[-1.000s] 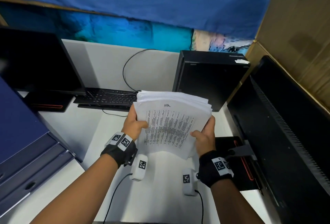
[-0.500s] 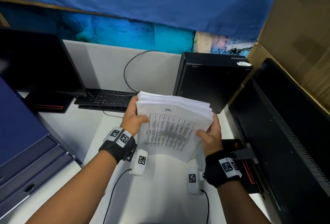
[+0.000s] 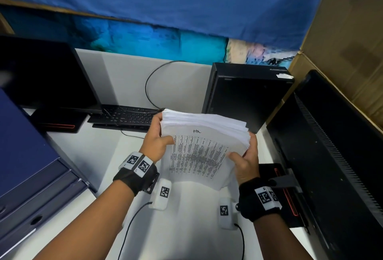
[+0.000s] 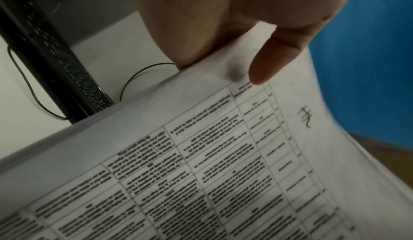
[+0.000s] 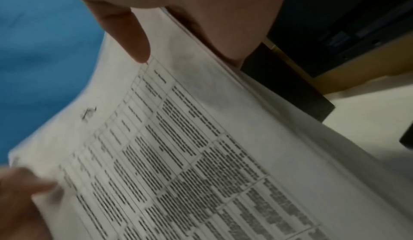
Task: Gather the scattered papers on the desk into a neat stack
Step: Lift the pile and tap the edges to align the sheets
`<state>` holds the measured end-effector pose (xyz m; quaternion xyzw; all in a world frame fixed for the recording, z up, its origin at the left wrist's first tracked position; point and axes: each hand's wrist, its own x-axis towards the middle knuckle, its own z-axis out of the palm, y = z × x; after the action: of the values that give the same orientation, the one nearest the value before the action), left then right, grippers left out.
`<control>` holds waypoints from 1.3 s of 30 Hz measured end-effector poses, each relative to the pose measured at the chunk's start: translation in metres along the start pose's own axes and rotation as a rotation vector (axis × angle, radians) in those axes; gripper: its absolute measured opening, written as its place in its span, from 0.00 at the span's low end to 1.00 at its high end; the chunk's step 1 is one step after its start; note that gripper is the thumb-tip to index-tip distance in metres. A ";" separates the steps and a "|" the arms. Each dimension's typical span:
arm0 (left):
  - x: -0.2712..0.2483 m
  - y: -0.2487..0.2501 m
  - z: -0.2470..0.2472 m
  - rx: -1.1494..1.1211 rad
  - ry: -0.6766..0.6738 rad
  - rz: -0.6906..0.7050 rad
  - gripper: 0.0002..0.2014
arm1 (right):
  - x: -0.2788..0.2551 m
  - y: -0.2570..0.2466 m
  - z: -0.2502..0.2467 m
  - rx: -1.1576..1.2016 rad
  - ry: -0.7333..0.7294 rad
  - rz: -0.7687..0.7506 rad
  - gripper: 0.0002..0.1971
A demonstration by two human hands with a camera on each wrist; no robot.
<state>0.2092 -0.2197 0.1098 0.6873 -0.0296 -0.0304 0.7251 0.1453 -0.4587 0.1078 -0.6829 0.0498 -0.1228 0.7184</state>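
The papers (image 3: 204, 147) have tilted slightly; left hand (image 3: 156, 142) and right hand (image 3: 245, 161) clamp their sides above the desk (image 3: 186, 228). Gathered; edges uneven, squaring and setting down remain.

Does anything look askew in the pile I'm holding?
Yes. The paper stack held between your left hand and right hand isn't squared: its top and right edges are fanned and stepped, and the sheets bow.
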 end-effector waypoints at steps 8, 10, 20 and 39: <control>-0.006 0.005 -0.006 -0.035 -0.016 0.053 0.31 | -0.005 -0.013 0.003 -0.025 -0.002 -0.113 0.30; -0.010 0.015 0.000 -0.139 -0.029 0.107 0.30 | -0.005 -0.021 0.006 -0.016 0.032 -0.178 0.28; 0.000 0.027 0.020 -0.082 0.276 0.147 0.07 | 0.005 -0.043 0.024 -0.120 0.383 -0.114 0.05; -0.014 0.026 0.010 -0.161 0.189 0.122 0.21 | 0.003 -0.040 0.017 -0.137 0.378 -0.078 0.11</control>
<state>0.1945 -0.2266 0.1367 0.6238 -0.0006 0.0764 0.7779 0.1481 -0.4441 0.1495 -0.6965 0.1656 -0.2728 0.6427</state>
